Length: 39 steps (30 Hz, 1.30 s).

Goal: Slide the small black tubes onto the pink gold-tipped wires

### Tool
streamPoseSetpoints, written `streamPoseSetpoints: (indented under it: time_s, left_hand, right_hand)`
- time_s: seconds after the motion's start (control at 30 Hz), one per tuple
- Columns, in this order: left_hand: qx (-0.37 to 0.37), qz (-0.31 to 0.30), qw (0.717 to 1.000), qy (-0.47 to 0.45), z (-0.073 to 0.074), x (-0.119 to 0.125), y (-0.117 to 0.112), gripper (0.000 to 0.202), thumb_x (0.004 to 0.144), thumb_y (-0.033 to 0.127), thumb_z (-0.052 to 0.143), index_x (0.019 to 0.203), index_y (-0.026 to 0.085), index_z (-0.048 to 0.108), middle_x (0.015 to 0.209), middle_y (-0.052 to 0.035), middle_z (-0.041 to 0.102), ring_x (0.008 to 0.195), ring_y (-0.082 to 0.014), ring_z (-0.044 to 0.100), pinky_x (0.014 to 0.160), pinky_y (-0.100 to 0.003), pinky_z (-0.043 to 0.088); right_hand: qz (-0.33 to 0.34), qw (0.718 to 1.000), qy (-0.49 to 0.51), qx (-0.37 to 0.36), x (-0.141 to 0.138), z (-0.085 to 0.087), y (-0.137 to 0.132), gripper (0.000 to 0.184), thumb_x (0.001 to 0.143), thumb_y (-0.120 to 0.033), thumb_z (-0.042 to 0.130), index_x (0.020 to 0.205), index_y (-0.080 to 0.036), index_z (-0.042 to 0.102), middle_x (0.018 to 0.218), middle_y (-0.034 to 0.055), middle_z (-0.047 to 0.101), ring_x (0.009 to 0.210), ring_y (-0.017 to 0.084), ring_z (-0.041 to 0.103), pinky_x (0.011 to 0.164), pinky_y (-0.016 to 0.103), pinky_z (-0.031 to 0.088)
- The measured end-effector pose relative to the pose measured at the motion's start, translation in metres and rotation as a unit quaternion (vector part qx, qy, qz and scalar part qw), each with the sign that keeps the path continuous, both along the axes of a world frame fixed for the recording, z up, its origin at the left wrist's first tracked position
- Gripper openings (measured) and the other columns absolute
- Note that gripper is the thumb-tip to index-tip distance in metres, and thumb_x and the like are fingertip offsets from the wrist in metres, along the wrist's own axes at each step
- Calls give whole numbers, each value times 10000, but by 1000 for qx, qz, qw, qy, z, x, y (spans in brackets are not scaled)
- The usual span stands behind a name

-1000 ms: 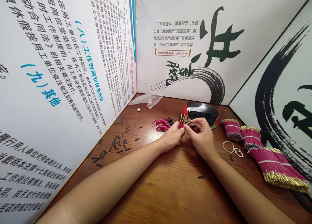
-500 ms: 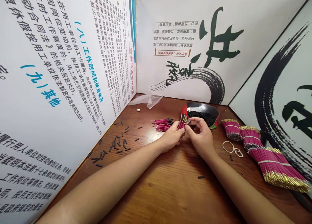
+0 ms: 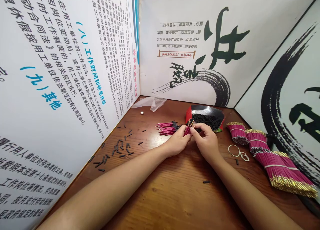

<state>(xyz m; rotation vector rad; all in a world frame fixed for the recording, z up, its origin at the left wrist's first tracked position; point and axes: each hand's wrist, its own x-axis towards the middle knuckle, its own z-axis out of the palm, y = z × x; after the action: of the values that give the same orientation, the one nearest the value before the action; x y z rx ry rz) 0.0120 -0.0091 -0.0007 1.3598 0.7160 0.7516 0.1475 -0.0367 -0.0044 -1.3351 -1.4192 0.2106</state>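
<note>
My left hand (image 3: 178, 141) is closed around a small bunch of pink wires (image 3: 188, 127) that fan upward from its fingers. My right hand (image 3: 207, 140) meets it from the right, its fingertips pinched at the tips of that bunch; what they pinch is too small to name. A loose pile of pink wires with black ends (image 3: 168, 127) lies just behind my left hand. A dark tray of small black sleeves (image 3: 207, 118) stands right behind both hands.
Large banded bundles of pink wire with gold tips (image 3: 275, 160) lie at the right, with white rubber bands (image 3: 237, 151) beside them. Several black sleeves (image 3: 120, 148) are scattered at the left. A plastic bag (image 3: 151, 102) lies at the back. Printed boards wall in the wooden table (image 3: 175, 196).
Both hands have shifted slightly down and closer together; the right fingertips have closed in on the tips of the bunch. Nothing else has moved.
</note>
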Motion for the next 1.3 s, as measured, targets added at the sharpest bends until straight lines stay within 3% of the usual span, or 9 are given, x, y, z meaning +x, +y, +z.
streamPoseSetpoints:
  time_s: [0.27,0.47,0.7,0.93,1.13,1.3]
  left_hand:
    - [-16,-6,1000,-24,3,0,-2,195,888,254,551,1061,163,541,655,49,440,565,-77,386,565,-197,332]
    - [-48,-44,997,-47,5,2,-2,131,856,145,488,982,151,524,651,54,434,515,-55,329,518,-197,265]
    - [-142,-26,984,-106,5,-4,5,187,769,160,503,931,211,425,675,57,444,453,-48,346,417,-157,192]
    - [-194,-39,973,-123,11,-9,8,190,728,200,469,916,208,455,588,88,262,402,-45,129,382,-157,73]
    - [-221,-43,963,-145,10,-9,11,249,797,312,346,854,151,526,627,54,261,450,-71,158,392,-176,123]
    - [-235,-32,958,-160,7,-9,14,204,789,291,349,717,155,483,621,38,273,476,-80,200,410,-187,165]
  right_hand:
    - [5,1000,12,-4,-1,1,-1,129,810,-349,605,761,-229,618,846,40,657,838,216,574,825,385,437]
    - [15,1000,19,-1,0,0,0,117,802,-334,590,752,-228,587,848,42,632,839,215,570,830,391,438]
    - [-28,998,57,-6,1,1,0,171,840,-336,554,944,-209,604,931,49,609,845,202,554,743,348,430]
    - [-1,997,69,-17,-2,0,-1,148,851,-345,544,890,-211,592,873,39,627,817,197,564,754,349,440]
    - [0,997,79,-12,-1,1,-2,136,862,-342,542,890,-217,588,852,31,617,799,191,558,753,346,446]
    - [31,996,81,-14,-4,2,-4,126,866,-336,543,859,-219,591,816,25,612,776,185,553,732,332,455]
